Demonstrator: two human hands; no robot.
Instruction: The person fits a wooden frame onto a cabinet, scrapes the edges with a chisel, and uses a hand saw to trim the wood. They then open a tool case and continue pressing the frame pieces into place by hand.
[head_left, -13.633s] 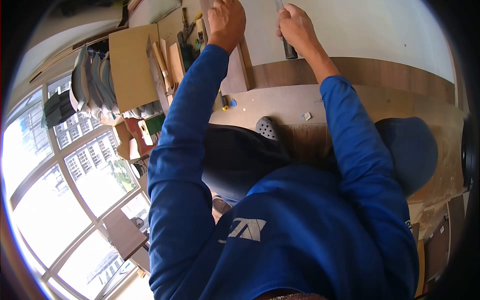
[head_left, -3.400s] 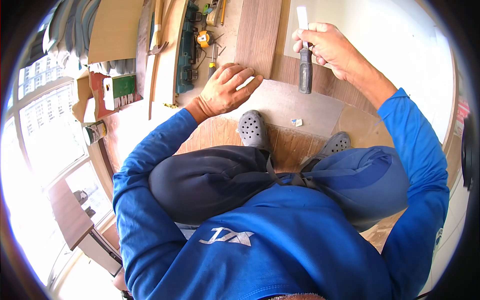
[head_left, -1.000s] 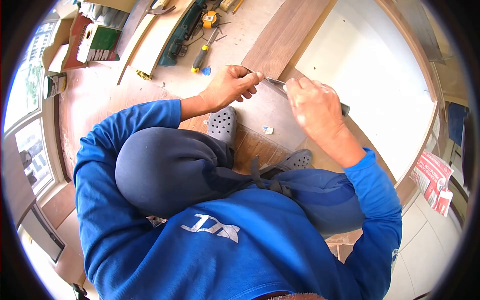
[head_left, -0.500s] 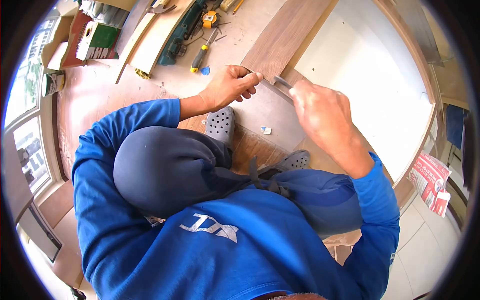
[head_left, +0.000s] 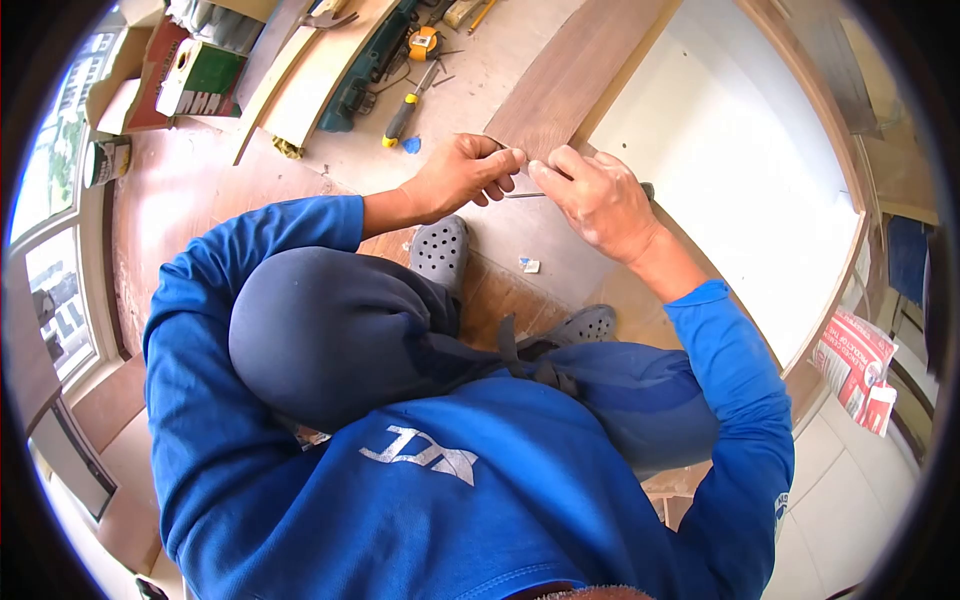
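I crouch on a wooden floor in blue sleeves. My left hand (head_left: 462, 175) rests on the near corner of a brown wood-grain plank (head_left: 570, 80), fingertips pinching its edge. My right hand (head_left: 597, 200) grips a chisel (head_left: 525, 195) with a dark handle; its metal blade points left and its tip lies just below my left fingertips at the plank's corner. The two hands nearly touch. The plank lies over a grey underlay sheet (head_left: 530, 235).
A large white panel (head_left: 720, 150) lies to the right of the plank. A yellow-handled screwdriver (head_left: 405, 105), a tape measure (head_left: 424, 43), a green power tool (head_left: 365, 70) and wood strips lie at the top left. A can (head_left: 108, 160) stands left. My grey clogs (head_left: 440, 250) sit below my hands.
My right hand has swung the chisel down and left, so its blade now meets the plank's corner at my left fingertips. My left hand has stayed on the plank.
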